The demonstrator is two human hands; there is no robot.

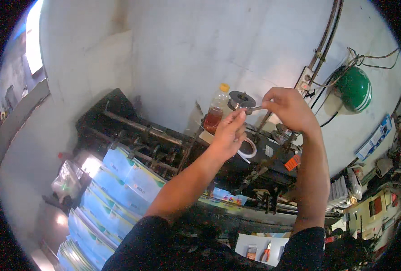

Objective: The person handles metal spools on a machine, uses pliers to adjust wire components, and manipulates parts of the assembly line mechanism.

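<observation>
Spanning the gap between both hands, a thin grey metal strip is seen raised above the dark machine; its exact form cannot be told. Behind the strip, on the machine's top, a plastic bottle of reddish liquid with a yellow cap and a dark spool are found. A white loop of tubing is seen below the strip. Stacks of printed sheets are laid at the machine's left. A green helmet is hung on the wall to the right. The left hand is closed, the strip's end pinched by its fingertips; the right hand is curled shut around the other end.
</observation>
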